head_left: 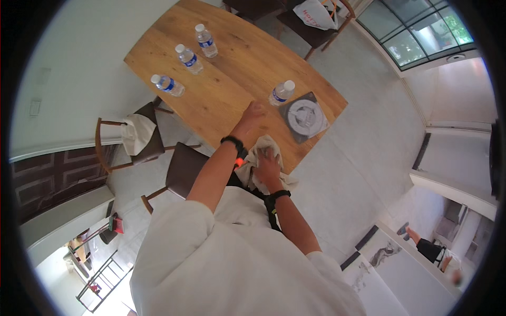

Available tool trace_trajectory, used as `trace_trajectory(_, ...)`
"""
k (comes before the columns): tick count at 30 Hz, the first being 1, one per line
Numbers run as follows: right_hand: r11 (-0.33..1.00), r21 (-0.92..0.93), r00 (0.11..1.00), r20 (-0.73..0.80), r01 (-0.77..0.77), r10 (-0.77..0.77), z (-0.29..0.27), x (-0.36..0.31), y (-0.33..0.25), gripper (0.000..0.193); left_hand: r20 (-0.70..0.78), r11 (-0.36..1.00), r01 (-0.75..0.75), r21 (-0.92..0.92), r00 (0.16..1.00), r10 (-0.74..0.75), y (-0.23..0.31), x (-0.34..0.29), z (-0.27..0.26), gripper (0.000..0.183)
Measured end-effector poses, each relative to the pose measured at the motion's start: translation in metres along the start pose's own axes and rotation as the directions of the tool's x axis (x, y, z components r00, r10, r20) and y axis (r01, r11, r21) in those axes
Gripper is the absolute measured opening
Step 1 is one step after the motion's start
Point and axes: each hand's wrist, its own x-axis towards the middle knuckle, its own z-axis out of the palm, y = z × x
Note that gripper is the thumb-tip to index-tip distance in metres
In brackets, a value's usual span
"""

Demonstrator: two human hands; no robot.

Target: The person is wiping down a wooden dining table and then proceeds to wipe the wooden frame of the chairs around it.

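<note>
My right hand [268,169] is on a crumpled beige cloth [271,143] at the near edge of the wooden table [232,73]. Its fingers press into the folds, and part of the cloth hangs past the edge. Farther in, my left hand [254,111] is curled closed low over the tabletop; whatever its fingers may hold is hidden. Just beyond it stands a clear water bottle [281,94] with a white cap and blue label. To the right of that bottle lies a dark grey square, flat thing [305,117] with a pale round pattern.
Three more water bottles [188,59] stand toward the table's far left. A brown chair [184,168] is close at my left, and another chair holds a white cloth bag [138,134]. A white bag [316,14] rests on a far chair. Another person [429,250] is at the lower right.
</note>
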Motion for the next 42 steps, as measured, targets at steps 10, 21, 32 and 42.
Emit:
trace_trajectory(10, 0.985, 0.142, 0.995, -0.015, 0.102, -0.101, 0.000, 0.030, 0.013, 0.075, -0.532, 0.974, 0.220, 0.063, 0.833, -0.154, 0.014, -0.097, -0.256, 0.070)
trace_trajectory(21, 0.960, 0.085, 0.963, -0.001, -0.267, 0.268, 0.008, 0.071, -0.053, 0.077, -0.354, 0.909, -0.217, 0.355, 0.869, 0.346, 0.081, 0.029, -0.290, 0.088)
trace_trajectory(32, 0.908, 0.157, 0.906, -0.112, -0.388, 0.407, 0.016, 0.141, -0.144, 0.077, 0.279, 0.822, -0.332, 0.464, 0.935, 0.220, 0.145, 0.035, -0.286, 0.057)
trace_trajectory(42, 0.630, 0.348, 0.585, -0.236, -0.695, 0.776, 0.052, 0.089, -0.127, 0.077, 0.501, 0.900, -0.324, 0.293, 0.853, 0.144, 0.153, 0.118, -0.120, 0.053)
